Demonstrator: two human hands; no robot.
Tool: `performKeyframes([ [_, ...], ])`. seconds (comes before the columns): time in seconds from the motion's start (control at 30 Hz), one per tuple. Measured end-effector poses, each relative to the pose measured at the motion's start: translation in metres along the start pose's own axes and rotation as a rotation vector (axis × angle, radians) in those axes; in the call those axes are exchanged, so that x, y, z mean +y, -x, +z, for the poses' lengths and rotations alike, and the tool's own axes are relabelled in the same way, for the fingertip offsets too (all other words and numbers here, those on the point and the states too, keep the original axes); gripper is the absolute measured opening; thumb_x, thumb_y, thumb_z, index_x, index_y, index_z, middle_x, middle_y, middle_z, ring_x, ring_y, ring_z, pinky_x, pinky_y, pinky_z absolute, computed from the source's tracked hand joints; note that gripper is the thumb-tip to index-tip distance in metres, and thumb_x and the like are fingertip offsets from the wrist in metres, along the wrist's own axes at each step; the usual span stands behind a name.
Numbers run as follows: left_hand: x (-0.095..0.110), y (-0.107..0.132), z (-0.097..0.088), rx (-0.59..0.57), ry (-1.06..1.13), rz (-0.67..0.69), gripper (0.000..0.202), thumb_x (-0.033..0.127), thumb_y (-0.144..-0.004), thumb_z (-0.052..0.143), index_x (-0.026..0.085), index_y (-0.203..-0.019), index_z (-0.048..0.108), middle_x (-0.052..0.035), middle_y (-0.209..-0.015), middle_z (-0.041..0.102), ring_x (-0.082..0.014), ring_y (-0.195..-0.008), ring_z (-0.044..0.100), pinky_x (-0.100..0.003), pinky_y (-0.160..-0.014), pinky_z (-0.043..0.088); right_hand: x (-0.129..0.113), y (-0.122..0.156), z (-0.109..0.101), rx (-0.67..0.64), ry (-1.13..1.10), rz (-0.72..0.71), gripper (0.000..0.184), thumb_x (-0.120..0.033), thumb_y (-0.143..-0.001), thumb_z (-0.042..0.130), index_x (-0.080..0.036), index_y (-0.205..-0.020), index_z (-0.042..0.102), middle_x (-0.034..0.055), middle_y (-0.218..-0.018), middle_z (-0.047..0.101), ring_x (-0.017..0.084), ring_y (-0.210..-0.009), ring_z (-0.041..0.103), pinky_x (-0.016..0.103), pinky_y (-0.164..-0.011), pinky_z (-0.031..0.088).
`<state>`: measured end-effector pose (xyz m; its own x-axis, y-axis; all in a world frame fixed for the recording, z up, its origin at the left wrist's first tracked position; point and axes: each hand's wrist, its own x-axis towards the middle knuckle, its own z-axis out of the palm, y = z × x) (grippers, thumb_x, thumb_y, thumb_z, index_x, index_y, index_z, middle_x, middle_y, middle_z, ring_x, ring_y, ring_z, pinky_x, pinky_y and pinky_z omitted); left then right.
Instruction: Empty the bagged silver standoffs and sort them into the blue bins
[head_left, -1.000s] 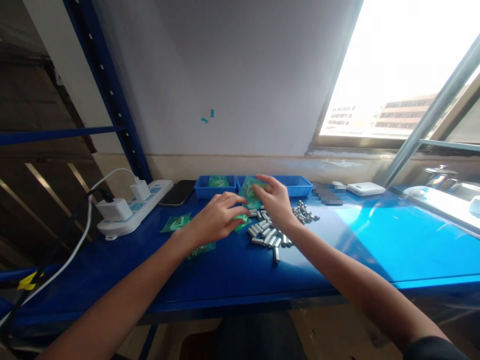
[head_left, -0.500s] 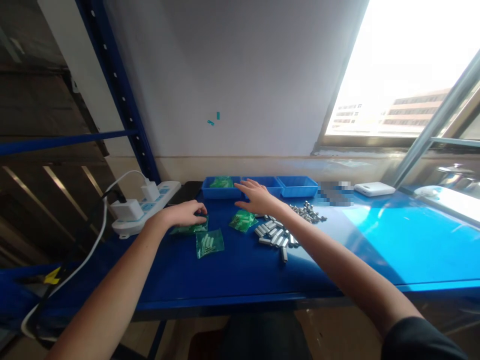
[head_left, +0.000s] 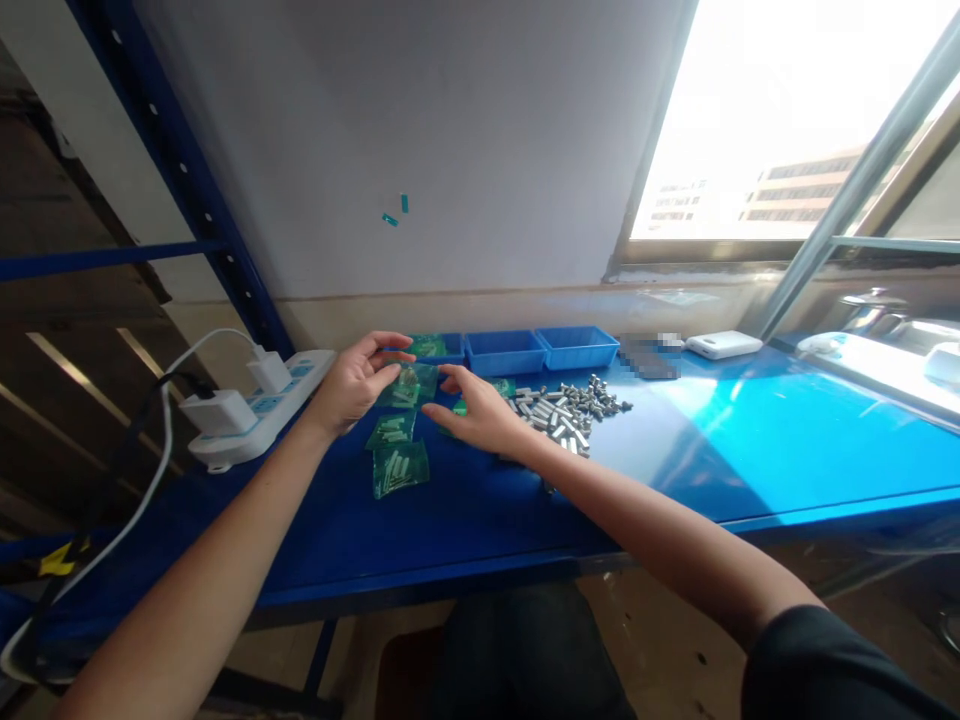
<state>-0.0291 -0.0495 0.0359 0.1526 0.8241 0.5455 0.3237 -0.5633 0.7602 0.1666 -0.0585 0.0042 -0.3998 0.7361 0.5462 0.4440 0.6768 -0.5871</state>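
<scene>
My left hand (head_left: 352, 385) holds a small green plastic bag (head_left: 407, 385) raised just above the blue table (head_left: 750, 450), thumb and fingers pinching its left edge. My right hand (head_left: 476, 410) reaches toward the bag's right edge, fingers spread and apart, touching or nearly touching it. Two more green bags with metal parts (head_left: 397, 466) lie flat on the table below the held one. A pile of small silver metal cylinders (head_left: 566, 410) sits just right of my right hand.
Three blue trays (head_left: 577, 346) stand in a row at the wall; the left one has green bags in it. A white power strip (head_left: 247, 410) with plugs and cables lies at the left. A white box (head_left: 724, 345) sits near the window.
My left hand lifted a green bag from the table. My right hand drew back from the trays toward that bag. The camera view shifted slightly right.
</scene>
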Motion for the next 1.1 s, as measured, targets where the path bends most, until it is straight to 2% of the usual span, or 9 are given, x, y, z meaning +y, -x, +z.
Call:
performKeyframes([
  [0.2, 0.003, 0.002, 0.014, -0.098, 0.042, -0.005, 0.044, 0.034, -0.078, 0.061, 0.02, -0.119, 0.05, -0.0092, -0.121, 0.056, -0.0218, -0.106, 0.06, -0.036, -0.09, 0.048, -0.008, -0.011, -0.01, 0.231, -0.2, 0.052, 0.013, -0.028, -0.078, 0.061, -0.017, -0.073, 0.058, -0.0019, -0.065, 0.06, 0.011, -0.063, 0.056, 0.024, -0.061, 0.045],
  [0.37, -0.012, 0.0, -0.024, -0.377, -0.547, -0.128, 0.057, 0.055, -0.077, 0.056, 0.024, -0.124, 0.056, -0.0094, -0.12, 0.061, -0.0287, -0.113, 0.055, -0.041, -0.096, 0.043, -0.022, -0.055, -0.058, 0.783, 0.051, -0.185, 0.017, -0.027, -0.09, 0.045, -0.02, -0.088, 0.059, 0.0029, -0.082, 0.059, 0.013, -0.078, 0.056, 0.027, -0.068, 0.046],
  [0.47, -0.022, 0.003, -0.043, -0.67, -0.734, -0.302, 0.072, 0.066, -0.069, 0.058, 0.026, -0.129, 0.055, -0.0094, -0.136, 0.052, -0.0343, -0.125, 0.046, -0.044, -0.103, 0.036, -0.015, -0.085, -0.074, 0.714, 0.25, -0.236, 0.026, -0.026, -0.094, 0.036, -0.021, -0.107, 0.058, 0.0062, -0.099, 0.06, 0.017, -0.095, 0.055, 0.032, -0.079, 0.046],
  [0.57, -0.027, 0.005, -0.046, -0.805, -0.789, -0.357, 0.079, 0.069, -0.064, 0.06, 0.025, -0.129, 0.055, -0.01, -0.145, 0.043, -0.0372, -0.136, 0.03, -0.046, -0.107, 0.03, 0.003, -0.094, -0.068, 0.25, 0.494, -0.173, 0.026, -0.028, -0.088, 0.051, -0.02, -0.112, 0.059, 0.0087, -0.105, 0.063, 0.022, -0.105, 0.053, 0.037, -0.088, 0.044],
  [0.67, -0.025, 0.004, -0.037, -0.706, -0.783, -0.279, 0.062, 0.062, -0.064, 0.064, 0.023, -0.111, 0.062, -0.0102, -0.13, 0.055, -0.0348, -0.127, 0.042, -0.041, -0.1, 0.037, 0.021, -0.08, -0.051, -0.187, 0.613, -0.064, 0.043, -0.035, -0.078, 0.066, -0.02, -0.118, 0.059, 0.0111, -0.11, 0.064, 0.029, -0.111, 0.052, 0.042, -0.091, 0.042],
  [0.77, -0.015, 0.003, -0.027, -0.483, -0.67, -0.152, 0.039, 0.053, -0.072, 0.06, 0.021, -0.094, 0.06, -0.0063, -0.101, 0.065, -0.0261, -0.097, 0.059, -0.036, -0.084, 0.045, 0.028, -0.055, -0.034, -0.119, 0.443, 0.001, 0.039, -0.039, -0.086, 0.057, -0.018, -0.118, 0.058, 0.0097, -0.104, 0.067, 0.025, -0.104, 0.057, 0.038, -0.089, 0.043],
  [0.9, -0.002, 0.002, -0.014, -0.2, -0.375, -0.05, 0.034, 0.051, -0.074, 0.063, 0.02, -0.085, 0.054, -0.0019, -0.085, 0.061, -0.0194, -0.083, 0.059, -0.031, -0.076, 0.046, 0.015, -0.028, -0.013, -0.094, 0.057, -0.059, 0.04, -0.039, -0.082, 0.061, -0.017, -0.115, 0.058, 0.0066, -0.103, 0.067, 0.018, -0.094, 0.062, 0.028, -0.079, 0.047],
  [1.0, 0.004, 0.003, -0.006, -0.118, -0.189, -0.061, 0.04, 0.052, -0.07, 0.068, 0.02, -0.088, 0.053, -0.0018, -0.085, 0.061, -0.0182, -0.082, 0.059, -0.03, -0.075, 0.047, -0.003, -0.021, -0.006, -0.083, 0.017, -0.11, 0.021, -0.031, -0.082, 0.06, -0.018, -0.097, 0.062, 0.0024, -0.087, 0.068, 0.014, -0.077, 0.062, 0.024, -0.068, 0.046],
  [1.1, 0.008, 0.004, -0.006, -0.153, -0.134, -0.091, 0.047, 0.054, -0.075, 0.063, 0.019, -0.105, 0.054, -0.006, -0.097, 0.064, -0.0206, -0.093, 0.061, -0.032, -0.08, 0.048, -0.019, -0.029, -0.02, 0.103, 0.145, -0.124, 0.01, -0.026, -0.083, 0.055, -0.018, -0.084, 0.062, 0.0004, -0.072, 0.064, 0.013, -0.065, 0.058, 0.025, -0.063, 0.043],
])
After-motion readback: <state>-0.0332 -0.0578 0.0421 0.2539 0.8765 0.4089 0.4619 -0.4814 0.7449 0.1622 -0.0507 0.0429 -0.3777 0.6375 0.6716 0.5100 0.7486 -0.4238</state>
